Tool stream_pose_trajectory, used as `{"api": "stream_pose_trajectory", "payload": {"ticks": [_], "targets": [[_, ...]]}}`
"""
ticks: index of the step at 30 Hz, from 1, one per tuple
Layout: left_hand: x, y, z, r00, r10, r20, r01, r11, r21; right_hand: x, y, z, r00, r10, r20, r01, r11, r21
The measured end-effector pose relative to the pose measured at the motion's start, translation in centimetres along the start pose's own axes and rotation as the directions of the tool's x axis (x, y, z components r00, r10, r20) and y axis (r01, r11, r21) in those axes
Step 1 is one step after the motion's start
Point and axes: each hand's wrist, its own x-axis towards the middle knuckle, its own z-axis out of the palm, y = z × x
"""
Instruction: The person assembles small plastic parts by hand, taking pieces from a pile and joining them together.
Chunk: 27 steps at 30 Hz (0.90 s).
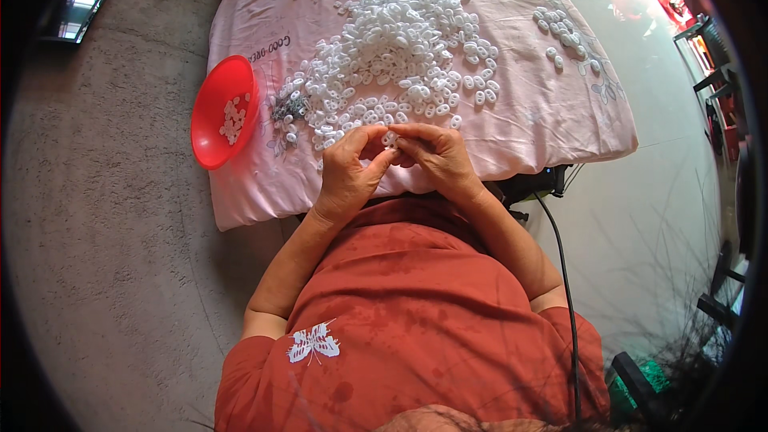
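As left hand point(348, 174) and right hand point(442, 162) pinch a white piece point(390, 139), holed white ovals point(392, 40) heaped, wrinkled pink cloth point(532, 104).

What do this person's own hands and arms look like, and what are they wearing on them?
The left hand and right hand are ungloved, and both forearms are uncovered. Short rust-red sleeves end near the elbows, part of a shirt with a white butterfly print. A black cable passes beside the right arm.

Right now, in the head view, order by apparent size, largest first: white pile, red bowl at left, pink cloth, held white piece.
1. Pink cloth
2. White pile
3. Red bowl at left
4. Held white piece
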Motion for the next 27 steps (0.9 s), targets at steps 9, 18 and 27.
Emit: {"api": "stream_pose_trajectory", "payload": {"ticks": [9, 18, 27], "targets": [[-0.3, 0.2, 0.1, 0.997, -0.074, 0.027, 0.077, 0.983, -0.167, 0.0, 0.1, -0.3, 1.000, -0.016, 0.000, 0.016, 1.000, -0.023], [-0.2, 0.8, -0.1, 0.988, -0.132, 0.082, 0.151, 0.944, -0.295, -0.2, -0.1, -0.4, 1.000, -0.023, 0.010, 0.023, 0.999, -0.034], [-0.2, 1.0, -0.2, 0.979, -0.153, 0.134, 0.191, 0.914, -0.358, -0.4, -0.1, -0.5, 0.999, -0.040, 0.019, 0.041, 0.999, -0.010]]}}
